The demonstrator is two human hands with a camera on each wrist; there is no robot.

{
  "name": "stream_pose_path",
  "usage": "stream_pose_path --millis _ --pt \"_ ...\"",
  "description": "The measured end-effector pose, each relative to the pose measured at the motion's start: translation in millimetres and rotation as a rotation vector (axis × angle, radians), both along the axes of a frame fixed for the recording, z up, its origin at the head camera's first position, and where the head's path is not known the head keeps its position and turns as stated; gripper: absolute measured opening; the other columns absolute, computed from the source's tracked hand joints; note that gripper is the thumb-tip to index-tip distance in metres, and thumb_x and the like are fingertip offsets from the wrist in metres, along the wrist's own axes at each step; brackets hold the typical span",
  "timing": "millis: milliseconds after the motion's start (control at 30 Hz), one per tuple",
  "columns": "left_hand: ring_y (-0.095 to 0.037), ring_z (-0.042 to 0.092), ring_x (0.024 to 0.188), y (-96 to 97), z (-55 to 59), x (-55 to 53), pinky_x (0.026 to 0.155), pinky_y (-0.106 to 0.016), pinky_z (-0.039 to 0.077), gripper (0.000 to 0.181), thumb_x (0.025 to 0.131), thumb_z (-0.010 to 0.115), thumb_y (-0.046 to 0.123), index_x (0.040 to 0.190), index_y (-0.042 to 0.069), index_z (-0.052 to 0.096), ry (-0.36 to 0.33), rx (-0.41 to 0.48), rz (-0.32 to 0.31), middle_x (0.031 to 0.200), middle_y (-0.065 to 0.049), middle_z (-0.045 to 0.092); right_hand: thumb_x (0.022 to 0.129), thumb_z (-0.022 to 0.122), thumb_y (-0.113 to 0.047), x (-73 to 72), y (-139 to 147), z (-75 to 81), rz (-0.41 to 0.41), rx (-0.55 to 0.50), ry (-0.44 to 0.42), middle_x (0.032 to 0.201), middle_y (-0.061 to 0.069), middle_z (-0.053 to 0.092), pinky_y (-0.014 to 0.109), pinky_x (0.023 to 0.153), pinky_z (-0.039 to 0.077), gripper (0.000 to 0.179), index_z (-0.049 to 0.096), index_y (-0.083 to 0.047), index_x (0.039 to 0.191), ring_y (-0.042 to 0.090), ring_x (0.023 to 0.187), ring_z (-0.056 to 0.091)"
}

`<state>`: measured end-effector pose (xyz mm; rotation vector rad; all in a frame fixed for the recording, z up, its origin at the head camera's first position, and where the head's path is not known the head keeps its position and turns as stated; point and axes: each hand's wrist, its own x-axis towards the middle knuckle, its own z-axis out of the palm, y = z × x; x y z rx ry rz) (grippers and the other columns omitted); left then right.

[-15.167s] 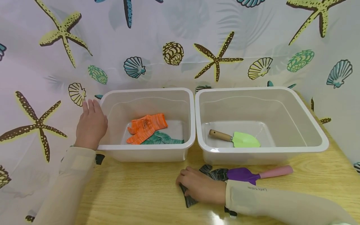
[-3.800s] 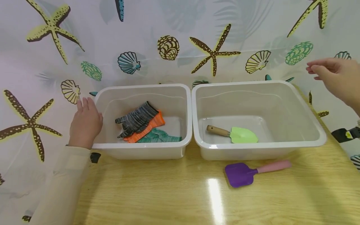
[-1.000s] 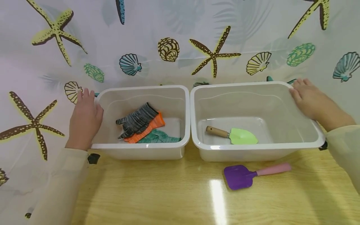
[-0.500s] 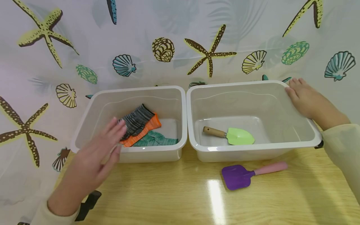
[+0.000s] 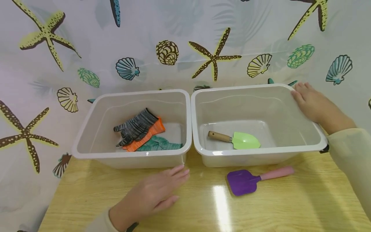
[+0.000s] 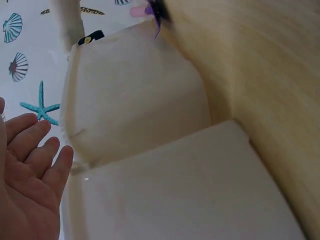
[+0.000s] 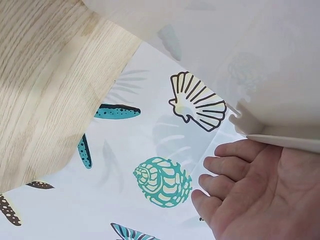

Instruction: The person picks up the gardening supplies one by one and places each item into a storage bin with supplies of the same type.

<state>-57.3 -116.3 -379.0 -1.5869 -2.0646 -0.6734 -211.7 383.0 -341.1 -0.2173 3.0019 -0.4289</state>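
My left hand [image 5: 150, 193] is over the table in front of the left bin [image 5: 130, 154], fingers extended and holding nothing. In the left wrist view the same hand [image 6: 32, 180] shows its palm beside the bin walls. My right hand [image 5: 314, 104] rests on the right rim of the right bin [image 5: 261, 150]; its fingers [image 7: 227, 167] lie relaxed by the rim in the right wrist view. A purple hand shovel [image 5: 242, 183] with a pink handle lies on the table before the right bin. Inside that bin is a lime-green trowel [image 5: 245, 141] with a wooden handle.
The left bin contains a grey-black glove [image 5: 137, 125] lying over an orange glove [image 5: 157, 127], with a green glove [image 5: 159, 143] beside them. Both bins stand side by side on a wood-grain table [image 5: 87, 193]. A shell-and-starfish curtain [image 5: 179, 19] hangs behind.
The grey-black glove has gone from the table into the left bin. My left hand has left that bin's left rim and swung right and nearer. My right hand has come onto the right bin's rim.
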Motion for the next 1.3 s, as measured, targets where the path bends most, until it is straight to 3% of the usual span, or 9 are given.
stream_pose_path --millis 167,367,700,867,1067,1200,1300 --pt "-0.023 0.043 0.119 14.2 -35.4 1.1 0.092 -0.032 0.04 0.043 0.093 0.04 0.024 0.128 -0.001 0.043 -0.058 -0.045 -0.005 0.13 -0.01 0.046 0.096 0.011 -0.036 -0.3 -2.2 -0.7 0.005 -0.001 0.008 0.141 0.029 0.003 0.052 0.103 -0.003 0.06 0.005 0.007 0.137 0.039 0.13 -0.007" --pt "-0.015 0.039 0.122 40.4 -51.2 0.0 0.096 -0.026 0.036 0.047 0.089 0.047 0.02 0.133 0.009 0.039 -0.167 -0.082 0.01 0.13 -0.004 0.046 0.096 0.01 -0.037 1.0 -2.2 1.5 -0.016 -0.003 0.005 0.141 0.028 0.003 0.053 0.103 -0.002 0.06 0.005 0.006 0.138 0.039 0.13 -0.006" --pt "-0.006 0.025 0.127 103.5 -57.2 -15.3 0.097 -0.02 0.031 0.045 0.094 0.036 0.029 0.138 0.018 0.03 -0.258 -0.26 -0.002 0.139 0.002 0.034 0.095 0.01 -0.04 2.0 -0.9 3.0 -0.038 -0.022 -0.007 0.142 0.027 0.005 0.056 0.102 0.001 0.061 0.005 0.002 0.139 0.039 0.13 -0.004" --pt "-0.006 0.027 0.126 131.4 -54.1 -20.9 0.094 -0.018 0.034 0.046 0.095 0.032 0.035 0.137 0.018 0.033 -0.284 -0.308 -0.013 0.138 0.001 0.035 0.095 0.009 -0.042 3.6 -2.1 3.9 -0.056 -0.031 -0.035 0.143 0.025 0.003 0.056 0.101 0.0 0.062 0.003 0.0 0.14 0.039 0.13 -0.005" --pt "-0.005 0.028 0.126 160.8 -51.1 -21.1 0.099 -0.017 0.027 0.055 0.092 0.03 0.046 0.137 0.015 0.034 -0.296 -0.413 -0.004 0.137 0.002 0.038 0.094 0.009 -0.044 5.1 -0.3 2.9 -0.077 -0.039 -0.037 0.143 0.023 0.002 0.057 0.101 0.0 0.062 0.003 -0.002 0.141 0.038 0.13 -0.005" --pt "-0.001 0.041 0.113 180.0 -51.0 -19.4 0.093 -0.015 0.034 0.051 0.091 0.037 0.044 0.132 0.015 0.04 -0.335 -0.426 0.002 0.127 0.006 0.046 0.094 0.008 -0.044 5.7 0.8 1.8 -0.087 -0.047 -0.041 0.143 0.024 0.002 0.057 0.101 0.0 0.063 0.004 -0.003 0.141 0.038 0.13 -0.005" --pt "0.002 0.05 0.086 192.9 -51.6 -18.0 0.073 -0.012 0.043 0.04 0.092 0.043 0.032 0.13 0.021 0.041 -0.385 -0.402 0.016 0.105 0.011 0.054 0.094 0.008 -0.045 6.3 0.7 1.6 -0.093 -0.052 -0.052 0.143 0.024 0.002 0.058 0.1 0.0 0.063 0.004 -0.003 0.141 0.039 0.13 -0.005"
